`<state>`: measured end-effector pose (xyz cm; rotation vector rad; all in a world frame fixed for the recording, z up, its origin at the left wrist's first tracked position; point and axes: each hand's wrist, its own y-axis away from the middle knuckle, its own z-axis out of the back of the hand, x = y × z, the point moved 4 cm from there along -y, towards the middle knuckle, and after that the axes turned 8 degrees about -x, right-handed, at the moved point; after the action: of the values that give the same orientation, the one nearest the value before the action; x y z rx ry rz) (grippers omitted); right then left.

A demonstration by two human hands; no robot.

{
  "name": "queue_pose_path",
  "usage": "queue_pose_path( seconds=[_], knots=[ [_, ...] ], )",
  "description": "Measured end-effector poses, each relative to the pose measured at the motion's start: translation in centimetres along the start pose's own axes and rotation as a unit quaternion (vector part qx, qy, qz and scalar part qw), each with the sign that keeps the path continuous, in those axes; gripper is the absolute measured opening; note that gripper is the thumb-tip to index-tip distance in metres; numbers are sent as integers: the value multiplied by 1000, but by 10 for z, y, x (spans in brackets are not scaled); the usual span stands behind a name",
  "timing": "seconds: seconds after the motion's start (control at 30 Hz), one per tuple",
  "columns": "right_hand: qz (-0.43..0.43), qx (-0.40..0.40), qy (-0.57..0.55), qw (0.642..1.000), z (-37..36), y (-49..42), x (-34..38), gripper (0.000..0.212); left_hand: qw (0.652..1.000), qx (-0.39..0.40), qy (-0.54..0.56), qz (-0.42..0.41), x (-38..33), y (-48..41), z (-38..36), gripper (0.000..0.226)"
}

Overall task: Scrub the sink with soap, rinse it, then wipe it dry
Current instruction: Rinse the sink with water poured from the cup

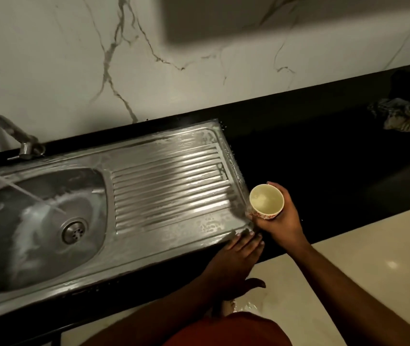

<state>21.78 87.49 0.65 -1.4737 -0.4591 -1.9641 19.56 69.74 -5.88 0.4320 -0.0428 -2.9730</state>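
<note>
Suds-streaked steel sink, left hand with fingers straight on its corner (right hand fingers round cup)

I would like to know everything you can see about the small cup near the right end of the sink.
The cup is small and round, cream inside, with a red pattern on its outer wall; it looks like paper. It is nearly upright, tipped slightly, and seems to hold a little clear liquid. The right hand grips its wall from below and the side. It is at the front right corner of the steel drainboard, over the black counter.
</note>
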Motion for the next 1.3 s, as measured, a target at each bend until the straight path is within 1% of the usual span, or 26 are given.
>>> queue_pose_path(
  seconds=[0.1, 0.2, 0.3, 0.4, 0.53, 0.63, 0.73, 0.77, 0.83, 0.9, 0.93, 1.03, 1.07, 1.17, 1.23, 1.3],
  knots=[
    [2, -6, -7, 1000, 7, -6, 1, 92, 999, 9, -13, -29, -9, -18, -5, 102],
    [8, -8, -2, 1000, 14, -13, 2, 91, 998, 1, -33, -60, -18, -34, -13, 105],
    [7, -9, 3, 1000, 21, -19, -1, 93, 997, 1, -57, -60, -21, -44, -25, 106],
    [11, 14, 9, 1000, 25, -27, -7, 96, 998, -5, -62, -12, -17, -47, -31, 106],
    [5, 60, 7, 998, 25, -34, -23, 98, 997, -37, -53, 36, -21, -51, -35, 112],
    [-1, 119, 9, 993, 17, -45, -25, 99, 994, -34, -16, 102, -24, -59, -33, 105],
    [24, 185, 32, 982, 0, -52, -19, 97, 980, -32, 22, 195, -15, -62, -22, 98],
    [30, 200, 39, 978, -5, -55, -19, 96, 974, -45, 28, 218, -10, -64, -18, 94],
    [34, 223, 36, 974, -16, -59, -19, 94, 958, -100, 37, 264, 1, -62, -8, 84],
    [30, 233, 10, 972, -25, -62, -18, 93, 946, -137, 42, 289, 15, -56, 0, 79],
    [28, 233, -9, 972, -27, -63, -17, 92, 944, -135, 34, 298, 21, -51, 3, 79],
    [22, 215, -59, 975, -28, -67, -17, 91, 929, -82, 16, 359, 41, -39, 3, 83],
    [21, 205, -69, 976, -25, -69, -16, 91, 923, -82, 18, 375, 43, -36, 3, 82],
    [12, 184, -80, 979, -11, -77, -16, 91, 918, -121, 25, 376, 29, -32, 3, 79],
    [12, 185, -68, 980, 0, -83, -18, 92, 927, -143, 32, 346, 9, -42, 0, 80],
    [14, 188, -53, 981, 12, -87, -20, 91, 938, -146, 34, 311, -10, -61, -6, 81]
  ],
)
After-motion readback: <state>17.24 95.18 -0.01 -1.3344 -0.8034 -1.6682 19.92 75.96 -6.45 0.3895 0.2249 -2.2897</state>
